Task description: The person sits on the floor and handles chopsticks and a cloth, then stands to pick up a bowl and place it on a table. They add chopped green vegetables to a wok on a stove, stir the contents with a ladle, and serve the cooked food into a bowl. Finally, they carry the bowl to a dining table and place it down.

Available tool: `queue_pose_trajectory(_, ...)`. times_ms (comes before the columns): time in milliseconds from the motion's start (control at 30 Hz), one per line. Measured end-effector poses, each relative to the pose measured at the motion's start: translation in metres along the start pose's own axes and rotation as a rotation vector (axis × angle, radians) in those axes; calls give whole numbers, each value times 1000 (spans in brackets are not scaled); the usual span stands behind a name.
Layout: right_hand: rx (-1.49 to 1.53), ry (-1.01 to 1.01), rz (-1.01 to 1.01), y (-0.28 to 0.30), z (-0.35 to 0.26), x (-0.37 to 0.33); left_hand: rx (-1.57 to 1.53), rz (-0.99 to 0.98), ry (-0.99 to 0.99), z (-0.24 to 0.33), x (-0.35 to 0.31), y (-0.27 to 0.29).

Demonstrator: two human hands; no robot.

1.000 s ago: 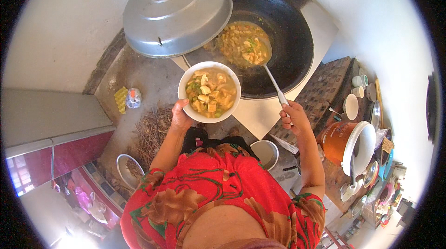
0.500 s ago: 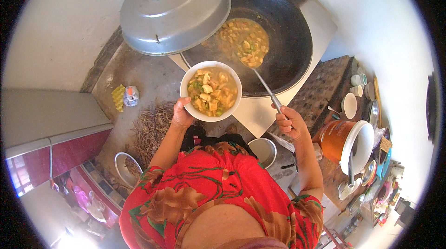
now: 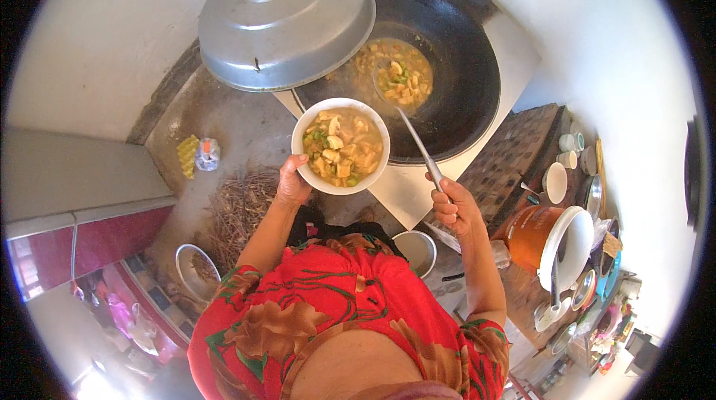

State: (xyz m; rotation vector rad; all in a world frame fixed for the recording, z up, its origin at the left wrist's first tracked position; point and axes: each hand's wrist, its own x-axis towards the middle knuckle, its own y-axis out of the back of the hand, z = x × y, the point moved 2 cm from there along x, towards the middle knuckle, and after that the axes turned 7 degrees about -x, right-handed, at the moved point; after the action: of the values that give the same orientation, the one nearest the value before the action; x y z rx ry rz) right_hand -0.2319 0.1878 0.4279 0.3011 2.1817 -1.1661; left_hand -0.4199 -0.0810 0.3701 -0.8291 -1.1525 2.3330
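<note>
My left hand grips the rim of a white bowl, fingers beneath and thumb at the edge. Chunky yellow stew with green pieces fills much of it. In my right hand is the handle of a metal ladle, which slants forward into a big black wok. The ladle's head lies in the stew at the wok's bottom, heaped with chunks. A large domed metal lid covers the wok's left part.
A pale counter surrounds the wok. Dry sticks lie on the floor at left, by a metal basin; another basin stands near my body. At right, an orange bucket, small bowls and dishes crowd a wooden surface.
My right hand has shifted slightly left and nearer to me with the ladle. The ladle's head has moved left within the wok's stew. The bowl stays nearly in place.
</note>
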Motion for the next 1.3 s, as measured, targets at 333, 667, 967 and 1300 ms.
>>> queue_pose_trajectory(333, -382, 129, 328, -7, 2, -9, 1, 16, 26, -7, 4, 10)
queue_pose_trajectory(667, -710, 46, 440, 0, -33, -28, -83, 52, 34, -13, 6, 25)
queue_pose_trajectory(967, -828, 7, 578, 34, -88, 26, -52, 26, 19, -8, -4, 11)
queue_pose_trajectory(1300, -911, 138, 790, 79, -154, 140, -21, 112, -19, -13, -11, 26)
